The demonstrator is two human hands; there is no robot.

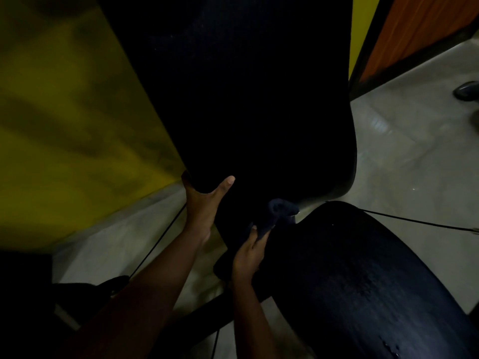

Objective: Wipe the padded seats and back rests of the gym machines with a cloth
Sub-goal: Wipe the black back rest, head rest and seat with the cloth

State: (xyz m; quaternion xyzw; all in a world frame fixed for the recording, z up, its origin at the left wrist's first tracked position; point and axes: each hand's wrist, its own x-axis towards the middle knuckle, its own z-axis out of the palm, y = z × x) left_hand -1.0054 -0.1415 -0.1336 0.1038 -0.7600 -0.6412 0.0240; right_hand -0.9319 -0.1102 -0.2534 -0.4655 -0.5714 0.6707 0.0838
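Observation:
A tall black padded back rest (246, 86) fills the middle of the view. Below and to its right lies the black padded seat (350, 268). My left hand (202, 203) grips the back rest's lower left edge, thumb on the front face and fingers behind it. My right hand (250, 255) pinches a dark blue cloth (278, 212), bunched up in the gap where the back rest meets the seat. The scene is dim, and the cloth's lower part blends into the padding.
A yellow wall (64, 112) stands close on the left. An orange panel (414, 27) is at the top right above a pale tiled floor (414, 141). Thin black cables (158, 242) cross the floor. A dark shoe-like object (467, 90) sits at the right edge.

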